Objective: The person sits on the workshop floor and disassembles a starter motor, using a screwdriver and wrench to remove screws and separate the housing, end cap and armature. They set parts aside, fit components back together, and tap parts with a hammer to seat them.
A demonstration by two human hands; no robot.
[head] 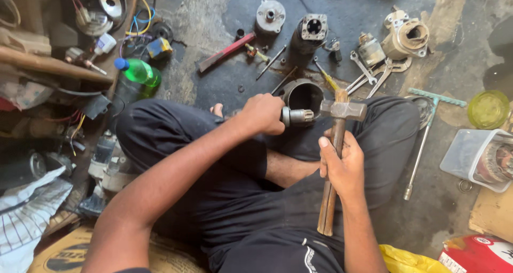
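Head view, left to right. Far left: a green plastic bottle with a blue cap [140, 71] lies on the dark oil-stained concrete floor [214, 21] beside a tangle of coloured wires.

Centre: the left hand [263, 114] is wrapped tight around one end of a small grey steel shaft with a toothed pinion tip [298, 116], fingers closed fully about it, holding it level above the lap and just in front of a dark cylindrical metal motor housing [304, 96] that stands open-mouthed on the floor. The part is judged solid, stiff and heavy for its size, possibly greasy; the hidden end appears to be a wider body, though the fist covers it. A full-fist grip well back from the teeth suits it.

Right of centre: the right hand [342, 163] clamps the worn wooden handle, thumb up along the wood, of a hammer with a rusty square steel head [342, 110]; 1 face of the head sits at or just beside the pinion tip. The hammer is judged head-heavy, its dry handle giving a sure mid-length hold.

Right: several chrome spanners [368, 75], a long T-handled steel wrench [425, 139] and a clear plastic tub [475, 155] lie well apart from the hands.
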